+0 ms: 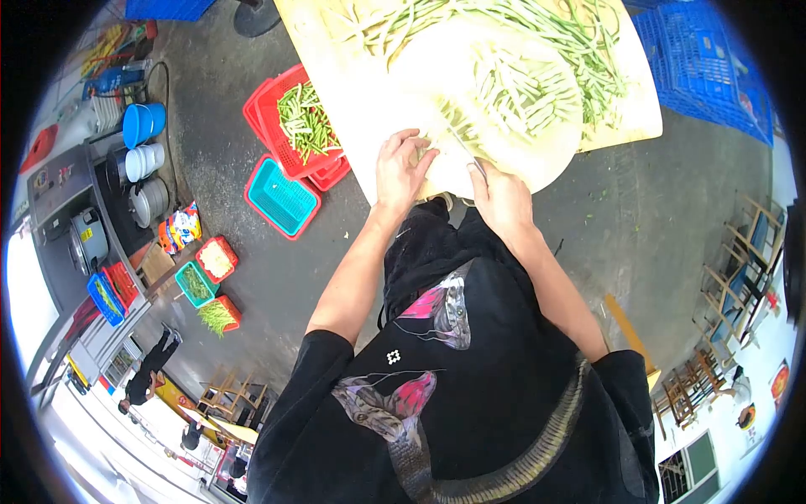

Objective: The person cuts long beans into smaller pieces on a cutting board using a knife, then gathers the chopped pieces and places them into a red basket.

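Note:
A pale round cutting board (541, 172) lies on the light yellow tabletop (323, 42). My right hand (504, 200) is wrapped round the handle of a knife (467, 148), whose thin blade points up and left over the board. Beside the blade, at the left rim of the board, my left hand (400, 170) rests with bent fingers and the thumb apart; I see nothing held in it. Small cut pieces lie near its fingertips. A heap of cut green beans (520, 92) covers the board's right part. Long whole beans (588, 50) lie behind and right of it.
Left of the table, a red basket (270, 109) holds cut beans above a teal basket (285, 197) on the floor. Blue crates (714, 67) stand at the right. Buckets (143, 124), small vegetable baskets (195, 284) and stacked chairs (693, 382) are farther off. A person (151, 370) is at far left.

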`<state>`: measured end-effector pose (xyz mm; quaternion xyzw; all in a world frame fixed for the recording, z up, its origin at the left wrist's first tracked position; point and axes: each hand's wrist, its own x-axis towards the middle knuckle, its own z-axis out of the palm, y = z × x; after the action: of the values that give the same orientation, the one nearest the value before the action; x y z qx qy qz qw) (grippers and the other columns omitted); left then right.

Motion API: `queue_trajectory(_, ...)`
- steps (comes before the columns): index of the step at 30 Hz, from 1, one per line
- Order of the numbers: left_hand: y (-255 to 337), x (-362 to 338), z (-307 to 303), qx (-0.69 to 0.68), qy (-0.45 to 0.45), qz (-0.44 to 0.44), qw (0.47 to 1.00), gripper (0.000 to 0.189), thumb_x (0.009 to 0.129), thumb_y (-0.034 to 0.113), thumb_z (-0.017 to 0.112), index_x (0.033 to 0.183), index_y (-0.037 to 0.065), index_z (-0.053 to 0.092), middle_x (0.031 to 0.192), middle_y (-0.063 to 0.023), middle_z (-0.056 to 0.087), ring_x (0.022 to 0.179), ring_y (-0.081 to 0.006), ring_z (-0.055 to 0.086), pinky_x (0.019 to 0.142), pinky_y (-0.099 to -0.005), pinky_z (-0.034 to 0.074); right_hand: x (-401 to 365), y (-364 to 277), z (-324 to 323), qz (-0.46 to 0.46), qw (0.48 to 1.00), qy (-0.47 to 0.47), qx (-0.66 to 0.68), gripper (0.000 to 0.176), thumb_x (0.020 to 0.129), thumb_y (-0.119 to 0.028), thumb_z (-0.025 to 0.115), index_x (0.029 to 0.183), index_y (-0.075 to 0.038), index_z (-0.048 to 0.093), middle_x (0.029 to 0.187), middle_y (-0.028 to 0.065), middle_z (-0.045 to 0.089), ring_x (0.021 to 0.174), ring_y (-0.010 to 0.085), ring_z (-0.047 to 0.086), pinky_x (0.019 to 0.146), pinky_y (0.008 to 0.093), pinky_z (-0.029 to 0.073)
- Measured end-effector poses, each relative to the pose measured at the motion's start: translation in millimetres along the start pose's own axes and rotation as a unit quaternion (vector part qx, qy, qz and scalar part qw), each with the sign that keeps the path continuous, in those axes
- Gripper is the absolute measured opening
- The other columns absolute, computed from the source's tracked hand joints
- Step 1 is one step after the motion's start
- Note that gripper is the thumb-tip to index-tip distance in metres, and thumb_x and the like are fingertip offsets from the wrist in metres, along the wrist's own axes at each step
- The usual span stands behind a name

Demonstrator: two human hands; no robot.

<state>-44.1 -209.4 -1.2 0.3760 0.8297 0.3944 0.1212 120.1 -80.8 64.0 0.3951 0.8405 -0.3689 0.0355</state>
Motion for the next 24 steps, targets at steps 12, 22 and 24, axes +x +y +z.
queue_trajectory(12,5.2,-9.5,3.2,-0.008,-0.001,0.002,1.0,0.023,0.092,0.007,0.078,0.114,0.003,0.074,0.122,-0.0162,0.073,0.105,-0.0354,0.072,0.096,-0.0465,0.057,-49.4,38.9,-30.5,0.081,0.995,0.024,0.059,0.041,0.112,-0.039,0.056,0.127,-0.006,0.075,0.089,0.0296,0.074,0.087,0.048,0.075,0.078,0.0531,0.058)
queue_trajectory(22,8.6,-8.0,14.7,-0.125,0.056,-0.209,0.968,0.023,0.097,0.006,0.075,0.117,-0.001,0.068,0.101,-0.0099,0.075,0.084,-0.0157,0.073,0.074,-0.0322,0.06,-67.2,59.8,-35.5,0.074,0.991,0.078,0.08,0.038,0.112,-0.035,0.06,0.111,0.0,0.075,0.074,0.0252,0.066,0.067,0.0432,0.068,0.065,0.0476,0.052)
queue_trajectory(24,3.9,-15.0,15.8,-0.163,0.063,-0.212,0.961,0.023,0.098,0.007,0.075,0.119,-0.001,0.068,0.1,-0.0078,0.075,0.084,-0.0126,0.072,0.073,-0.0294,0.059,-75.6,62.5,-42.3,0.073,0.994,0.056,0.063,0.035,0.111,-0.034,0.061,0.113,-0.002,0.076,0.076,0.0249,0.068,0.071,0.044,0.07,0.066,0.0485,0.053)
